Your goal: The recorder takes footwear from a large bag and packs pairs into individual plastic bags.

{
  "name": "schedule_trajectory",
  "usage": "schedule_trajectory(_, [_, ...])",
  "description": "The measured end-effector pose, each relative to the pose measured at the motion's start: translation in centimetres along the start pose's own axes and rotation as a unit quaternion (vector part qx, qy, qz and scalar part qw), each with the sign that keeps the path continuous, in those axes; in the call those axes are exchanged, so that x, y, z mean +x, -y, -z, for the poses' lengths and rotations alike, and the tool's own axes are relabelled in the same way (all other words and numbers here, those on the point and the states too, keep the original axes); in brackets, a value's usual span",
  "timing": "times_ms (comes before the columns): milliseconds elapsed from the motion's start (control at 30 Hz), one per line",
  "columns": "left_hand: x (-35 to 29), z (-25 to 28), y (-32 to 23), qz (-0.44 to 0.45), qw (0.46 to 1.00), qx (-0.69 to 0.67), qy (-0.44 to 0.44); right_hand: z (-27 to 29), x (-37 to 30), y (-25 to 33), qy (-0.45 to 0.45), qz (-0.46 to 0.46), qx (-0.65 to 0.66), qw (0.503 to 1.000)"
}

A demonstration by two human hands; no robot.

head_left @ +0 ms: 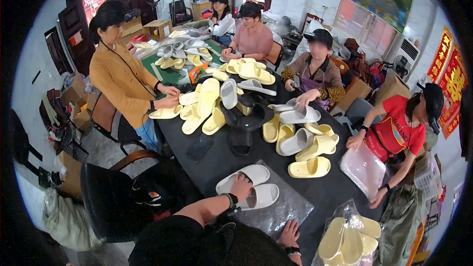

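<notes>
A pair of light grey slippers lies side by side on a clear plastic bag (290,212) on the dark table in front of me. My left hand (241,187) is closed at the inner edge of the far grey slipper (256,172), its fingertips partly hidden there. The near grey slipper (267,195) sits right beside it. My right hand (289,234) lies palm down with fingers apart at the bag's near right corner, holding nothing. To its right, pale yellow slippers (340,244) are packed in a clear bag.
Yellow, grey and black slippers (241,143) are heaped across the middle of the table (221,165). One co-worker (116,69) stands at the left; a person in red (401,128) at the right handles a stack of clear bags (363,170). Black chair (108,202) at left.
</notes>
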State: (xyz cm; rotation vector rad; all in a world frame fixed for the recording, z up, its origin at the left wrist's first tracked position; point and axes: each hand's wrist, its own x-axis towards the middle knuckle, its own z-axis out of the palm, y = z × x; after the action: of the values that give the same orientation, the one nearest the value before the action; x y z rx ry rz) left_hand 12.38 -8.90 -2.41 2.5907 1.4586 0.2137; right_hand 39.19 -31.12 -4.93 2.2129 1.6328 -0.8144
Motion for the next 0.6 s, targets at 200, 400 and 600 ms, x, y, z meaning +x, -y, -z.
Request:
schedule_trajectory(200, [0.0, -0.1, 0.1, 0.008, 1.000, -0.006, 0.001, 0.2, 0.0, 0.0, -0.008, 0.016, 0.014, 1.000])
schedule_trajectory(400, [0.3, -1.0, 0.3, 0.010, 0.997, -0.069, -0.043, 0.8, -1.2, 0.1, -0.034, 0.024, 0.007, 0.999])
schedule_trajectory(600, [1.2, 0.0, -0.1, -0.011, 0.999, -0.050, -0.004, -2.6, 0.6, -1.3, -0.106, 0.014, -0.061, 0.992])
